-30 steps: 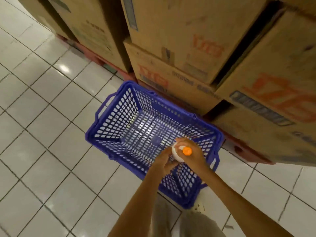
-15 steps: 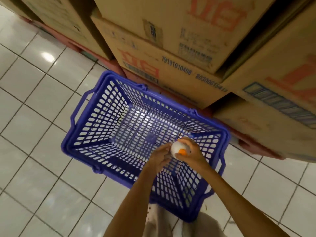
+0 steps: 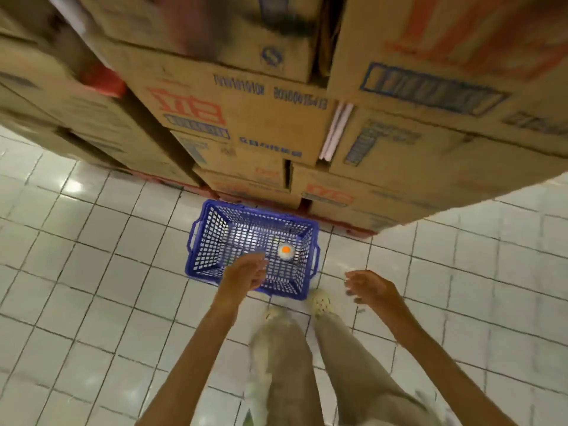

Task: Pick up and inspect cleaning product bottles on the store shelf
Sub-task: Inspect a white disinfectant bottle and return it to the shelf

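A white bottle with an orange cap [image 3: 286, 250] stands upright inside the blue plastic basket [image 3: 203, 241] on the tiled floor, toward the basket's right side. My left hand [image 3: 247, 270] hovers above the basket's near edge with relaxed fingers and holds nothing. My right hand [image 3: 367, 287] hangs over the floor to the right of the basket, fingers loosely curled, also holding nothing. Both hands are apart from the bottle.
Stacked cardboard boxes [image 3: 246, 118] on a red pallet [image 3: 353, 230] rise right behind the basket and overhang the view. White floor tiles [image 3: 92, 287] spread left and right. My legs and pale shoes [image 3: 319, 301] stand just in front of the basket.
Both hands held the bottle inside the basket; now they have let go and pulled back upward. The bottle stays in the basket, and the view has risen far above it.
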`<control>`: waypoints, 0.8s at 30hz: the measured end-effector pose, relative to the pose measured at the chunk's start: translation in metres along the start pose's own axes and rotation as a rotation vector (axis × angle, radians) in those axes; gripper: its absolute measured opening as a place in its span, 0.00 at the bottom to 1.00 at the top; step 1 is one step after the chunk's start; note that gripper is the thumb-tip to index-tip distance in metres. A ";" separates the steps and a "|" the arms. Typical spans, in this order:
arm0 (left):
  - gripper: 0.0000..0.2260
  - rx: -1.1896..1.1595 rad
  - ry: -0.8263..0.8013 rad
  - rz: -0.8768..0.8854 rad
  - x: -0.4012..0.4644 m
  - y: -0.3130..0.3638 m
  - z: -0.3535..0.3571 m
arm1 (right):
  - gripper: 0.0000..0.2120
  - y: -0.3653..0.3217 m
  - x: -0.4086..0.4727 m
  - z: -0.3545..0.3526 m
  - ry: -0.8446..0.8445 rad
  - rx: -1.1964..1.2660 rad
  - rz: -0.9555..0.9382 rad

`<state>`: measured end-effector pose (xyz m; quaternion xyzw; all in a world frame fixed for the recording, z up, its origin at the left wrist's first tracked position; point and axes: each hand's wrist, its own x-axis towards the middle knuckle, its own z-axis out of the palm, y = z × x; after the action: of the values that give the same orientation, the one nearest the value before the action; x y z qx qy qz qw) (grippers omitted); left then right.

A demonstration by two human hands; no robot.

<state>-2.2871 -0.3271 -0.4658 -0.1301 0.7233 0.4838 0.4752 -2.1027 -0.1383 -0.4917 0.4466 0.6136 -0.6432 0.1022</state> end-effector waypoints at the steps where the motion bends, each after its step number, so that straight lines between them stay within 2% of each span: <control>1: 0.07 0.033 -0.024 0.041 -0.025 0.005 0.007 | 0.07 -0.004 -0.029 -0.009 0.009 0.069 0.009; 5: 0.09 0.290 -0.167 -0.022 -0.090 0.007 0.050 | 0.07 0.014 -0.140 -0.027 0.127 0.193 0.044; 8: 0.12 0.522 -0.335 -0.054 -0.118 -0.016 0.087 | 0.07 0.061 -0.216 -0.029 0.325 0.383 0.094; 12: 0.08 0.881 -0.612 -0.092 -0.152 -0.047 0.157 | 0.07 0.134 -0.313 -0.025 0.642 0.680 0.184; 15: 0.07 1.049 -0.741 -0.103 -0.178 -0.067 0.227 | 0.09 0.181 -0.370 -0.027 0.803 0.834 0.235; 17: 0.10 1.216 -0.812 -0.033 -0.194 -0.086 0.282 | 0.10 0.216 -0.397 -0.034 0.890 0.921 0.277; 19: 0.12 1.398 -0.971 0.048 -0.223 -0.112 0.346 | 0.10 0.252 -0.422 -0.049 0.990 0.960 0.312; 22: 0.12 1.507 -1.211 0.081 -0.289 -0.159 0.434 | 0.09 0.297 -0.462 -0.088 1.063 1.031 0.328; 24: 0.12 1.562 -1.303 0.101 -0.332 -0.190 0.482 | 0.08 0.321 -0.490 -0.122 1.108 1.074 0.306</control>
<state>-1.7229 -0.1150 -0.3438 0.5359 0.4421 -0.1276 0.7079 -1.5458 -0.3070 -0.3543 0.7700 0.1120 -0.5139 -0.3612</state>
